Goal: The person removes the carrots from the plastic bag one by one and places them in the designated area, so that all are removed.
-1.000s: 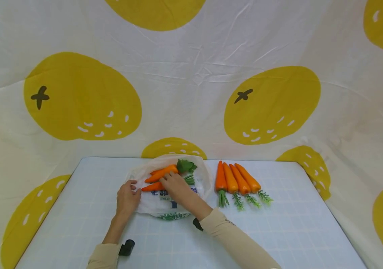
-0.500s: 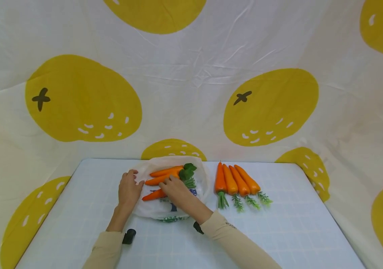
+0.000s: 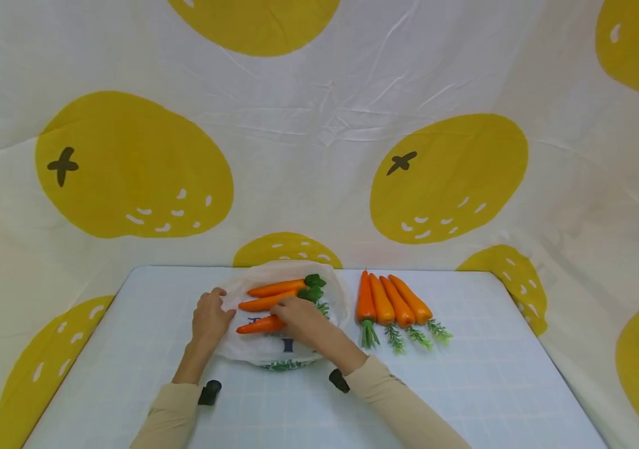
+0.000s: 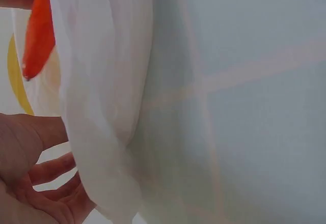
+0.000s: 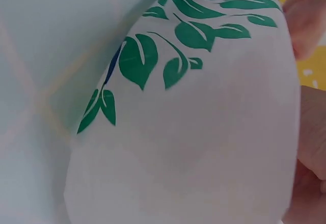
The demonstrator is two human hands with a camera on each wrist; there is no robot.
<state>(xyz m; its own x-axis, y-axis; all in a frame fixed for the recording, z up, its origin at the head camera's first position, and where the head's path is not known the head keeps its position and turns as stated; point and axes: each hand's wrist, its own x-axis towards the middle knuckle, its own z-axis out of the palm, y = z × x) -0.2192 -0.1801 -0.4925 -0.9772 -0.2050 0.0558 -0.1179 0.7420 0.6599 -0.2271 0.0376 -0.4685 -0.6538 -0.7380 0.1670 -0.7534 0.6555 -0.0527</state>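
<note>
A white plastic bag [image 3: 257, 353] with green leaf print lies on the table, its mouth spread wide. Three orange carrots rest in it: a back carrot [image 3: 274, 289], a middle carrot [image 3: 263, 304] and a front carrot [image 3: 257, 326]. My right hand [image 3: 309, 324] holds the front carrot near its leafy end, hiding most of that end. At the bag's left rim is my left hand [image 3: 209, 322], thumb and fingers spread apart. In the left wrist view, the bag's wall [image 4: 104, 96] partly covers that hand's fingertips.
Several more carrots [image 3: 384, 299] lie side by side right of the bag, leafy tops toward me. A pale checked cloth [image 3: 454, 386] covers the table. Behind it hangs a white curtain [image 3: 297, 168] printed with yellow fruit.
The front carrot has shifted slightly toward me, away from the other two, which now lie more apart. My left hand has drawn back a little from the carrots.
</note>
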